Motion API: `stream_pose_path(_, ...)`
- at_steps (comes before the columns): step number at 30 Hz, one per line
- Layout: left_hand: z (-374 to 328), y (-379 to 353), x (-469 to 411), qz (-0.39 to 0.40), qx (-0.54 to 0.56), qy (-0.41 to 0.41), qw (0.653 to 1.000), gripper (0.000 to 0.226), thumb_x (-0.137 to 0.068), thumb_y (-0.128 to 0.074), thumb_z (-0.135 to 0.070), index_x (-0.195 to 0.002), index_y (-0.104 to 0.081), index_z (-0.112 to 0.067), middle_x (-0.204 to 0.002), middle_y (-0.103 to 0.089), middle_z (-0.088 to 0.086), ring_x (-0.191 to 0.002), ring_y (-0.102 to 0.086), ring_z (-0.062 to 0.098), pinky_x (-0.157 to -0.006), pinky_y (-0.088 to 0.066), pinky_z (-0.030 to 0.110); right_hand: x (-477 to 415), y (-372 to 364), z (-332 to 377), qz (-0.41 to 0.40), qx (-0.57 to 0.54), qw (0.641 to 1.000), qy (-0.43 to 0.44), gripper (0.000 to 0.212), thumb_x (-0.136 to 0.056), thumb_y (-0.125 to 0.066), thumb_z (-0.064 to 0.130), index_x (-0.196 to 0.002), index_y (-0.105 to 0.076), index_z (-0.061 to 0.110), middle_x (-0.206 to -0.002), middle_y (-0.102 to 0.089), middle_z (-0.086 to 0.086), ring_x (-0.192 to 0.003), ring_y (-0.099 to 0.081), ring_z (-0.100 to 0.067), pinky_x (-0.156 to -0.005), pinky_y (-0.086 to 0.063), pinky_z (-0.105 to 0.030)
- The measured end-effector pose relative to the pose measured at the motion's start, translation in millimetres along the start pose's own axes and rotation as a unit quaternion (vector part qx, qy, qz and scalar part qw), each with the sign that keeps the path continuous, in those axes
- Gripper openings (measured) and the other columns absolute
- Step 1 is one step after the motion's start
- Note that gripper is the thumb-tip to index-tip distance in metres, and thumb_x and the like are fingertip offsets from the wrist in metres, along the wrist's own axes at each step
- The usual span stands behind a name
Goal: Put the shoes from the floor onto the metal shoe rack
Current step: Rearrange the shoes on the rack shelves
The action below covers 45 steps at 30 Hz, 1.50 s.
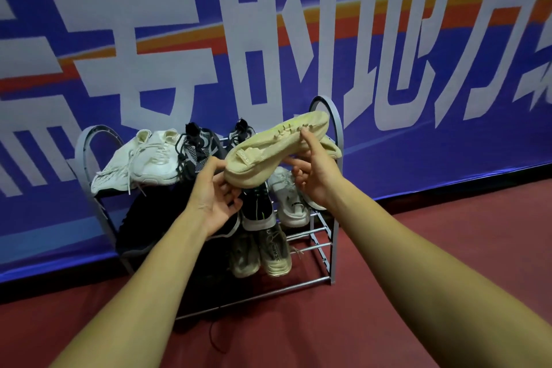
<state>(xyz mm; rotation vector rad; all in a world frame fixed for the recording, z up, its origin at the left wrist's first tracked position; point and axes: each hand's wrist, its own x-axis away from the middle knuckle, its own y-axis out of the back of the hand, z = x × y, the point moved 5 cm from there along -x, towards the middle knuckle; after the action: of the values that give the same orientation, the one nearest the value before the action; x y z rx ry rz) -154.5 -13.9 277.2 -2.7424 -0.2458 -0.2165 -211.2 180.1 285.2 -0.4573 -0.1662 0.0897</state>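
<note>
Holding the pale yellow shoe (268, 155) tilted above the metal shoe rack's (337, 119) top tier — left grip (219, 197) curled round its heel, right grip (313, 179) pinching its lace side.

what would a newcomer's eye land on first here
The pale yellow shoe is held up mid-frame, with the left hand gripping its heel end and the right hand farther along, thumb on the upper. Behind it stands the metal shoe rack, crowded with shoes, against a huge blue banner with white characters filling the top of the view.
</note>
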Motion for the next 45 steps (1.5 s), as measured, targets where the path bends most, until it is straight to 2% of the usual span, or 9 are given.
stream_pose_path(9,5,-22,3,0.081,0.061,-0.004,0.995,0.029,-0.072,-0.081,-0.039,-0.093,-0.07,-0.023,-0.093,-0.07,0.003,-0.078,-0.057,0.014,-0.061,-0.036,0.025,-5,1,-7,-0.031,-0.075,0.997,-0.002,0.029,-0.091,-0.065,0.033,-0.112,-0.065,0.013,-0.097,-0.078,-0.013,-0.043,-0.038,-0.003,-0.036,-0.026,-0.014)
stream_pose_path(16,-5,-35,3,-0.025,0.177,-0.031,0.983,0.04,-0.08,-0.077,-0.041,-0.111,-0.061,-0.023,-0.104,-0.066,0.003,-0.082,-0.057,0.011,-0.059,-0.033,0.021,4,-2,-1,0.01,-0.034,0.999,0.013,0.049,-0.085,-0.072,0.047,-0.121,-0.063,0.015,-0.102,-0.077,-0.008,-0.051,-0.042,-0.006,-0.044,-0.03,-0.016)
stream_pose_path(19,-14,-27,1,-0.058,0.199,-0.048,0.977,0.05,-0.074,-0.079,-0.05,-0.116,-0.064,-0.026,-0.107,-0.068,0.001,-0.08,-0.056,0.008,-0.056,-0.032,0.021,2,12,5,-0.039,-0.068,0.997,0.025,0.054,-0.083,-0.07,0.054,-0.119,-0.062,0.015,-0.079,-0.066,-0.003,-0.051,-0.046,-0.009,-0.043,-0.031,-0.019)
stream_pose_path(23,-16,-16,0,-0.084,0.184,-0.055,0.978,0.066,-0.069,-0.079,-0.061,-0.123,-0.065,-0.025,-0.11,-0.07,0.001,-0.082,-0.058,0.009,-0.057,-0.035,0.021,5,19,4,-0.034,-0.042,0.998,0.018,0.026,-0.089,-0.062,0.033,-0.108,-0.061,0.014,-0.06,-0.053,0.002,-0.049,-0.045,-0.008,-0.049,-0.025,-0.021)
stream_pose_path(29,-22,-29,-4,-0.053,0.156,-0.094,0.982,0.033,-0.081,-0.079,-0.038,-0.111,-0.069,-0.03,-0.122,-0.07,-0.007,-0.107,-0.058,0.011,-0.066,-0.038,0.023,8,20,7,-0.018,-0.077,0.997,0.014,0.019,-0.085,-0.057,0.032,-0.088,-0.056,0.013,-0.061,-0.057,-0.003,-0.048,-0.039,-0.012,-0.047,-0.023,-0.022)
stream_pose_path(32,-18,-43,-4,-0.005,0.066,-0.079,0.995,0.035,-0.085,-0.075,-0.037,-0.118,-0.064,-0.039,-0.117,-0.067,-0.004,-0.101,-0.059,0.013,-0.068,-0.037,0.026,9,19,5,-0.004,-0.084,0.996,0.01,0.014,-0.082,-0.054,0.023,-0.072,-0.054,0.013,-0.052,-0.044,0.002,-0.044,-0.031,-0.011,-0.046,-0.018,-0.022)
stream_pose_path(35,-12,-52,-8,0.015,0.018,-0.073,0.997,0.064,-0.086,-0.074,-0.029,-0.14,-0.044,-0.048,-0.111,-0.071,-0.003,-0.09,-0.064,0.012,-0.063,-0.035,0.028,10,16,-3,0.031,-0.079,0.996,-0.023,0.034,-0.079,-0.054,0.017,-0.046,-0.051,0.018,-0.049,-0.034,0.004,-0.05,-0.029,-0.011,-0.054,-0.013,-0.025)
stream_pose_path(41,-11,-42,-28,-0.016,-0.001,-0.096,0.995,0.058,-0.083,-0.071,-0.019,-0.134,-0.055,-0.04,-0.083,-0.07,-0.008,-0.075,-0.058,0.009,-0.062,-0.035,0.027,7,23,-15,0.111,0.017,0.991,-0.068,0.026,-0.075,-0.073,0.033,-0.086,-0.061,0.013,-0.081,-0.067,-0.009,-0.062,-0.043,-0.014,-0.058,-0.025,-0.025)
stream_pose_path(45,-10,-44,-31,-0.029,-0.001,-0.106,0.994,0.05,-0.084,-0.072,-0.018,-0.132,-0.062,-0.026,-0.075,-0.071,-0.012,-0.061,-0.059,0.002,-0.057,-0.032,0.023,6,28,-9,0.093,0.025,0.994,-0.053,0.022,-0.086,-0.068,0.033,-0.078,-0.068,0.012,-0.07,-0.045,-0.001,-0.057,-0.041,-0.01,-0.055,-0.025,-0.022)
